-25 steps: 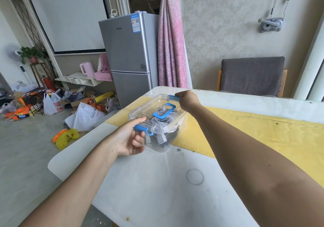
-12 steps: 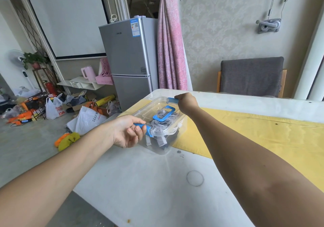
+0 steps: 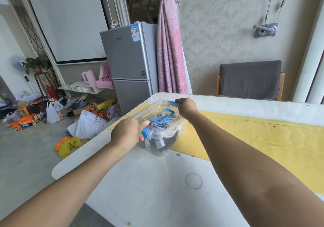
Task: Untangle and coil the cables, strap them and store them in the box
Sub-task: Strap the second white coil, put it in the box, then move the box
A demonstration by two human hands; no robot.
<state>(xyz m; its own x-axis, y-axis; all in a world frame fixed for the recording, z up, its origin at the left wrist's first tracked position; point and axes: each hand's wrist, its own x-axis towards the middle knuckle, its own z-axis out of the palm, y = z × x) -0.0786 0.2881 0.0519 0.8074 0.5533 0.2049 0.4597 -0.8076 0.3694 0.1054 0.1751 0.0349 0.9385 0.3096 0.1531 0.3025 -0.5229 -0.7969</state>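
Head view: clear plastic box (image 3: 177, 134) standing near the far left corner of the tabletop (image 3: 149, 191), partly on the yellow cloth (image 3: 263, 135), lid (image 3: 154, 111) on, blue carry handle (image 3: 164, 116) lying flat on top. Inside, pale coiled cables (image 3: 161, 129) and a few plugs, packed loosely toward the near wall. Probably light for its bulk; walls stiff but thin and smooth, apt to slide on bare tabletop and to flex if squeezed mid-wall. Best taken at the two ends, or by the carry handle after seating the clips; contents soft, free to shift on tipping. Left hand (image 3: 127, 133) curled round the near blue clip (image 3: 145, 133), forefinger laid along the lid edge. Right hand (image 3: 187, 106) fisted on the far blue clip (image 3: 172, 103). Seemingly snapping the lid shut, storage almost done.
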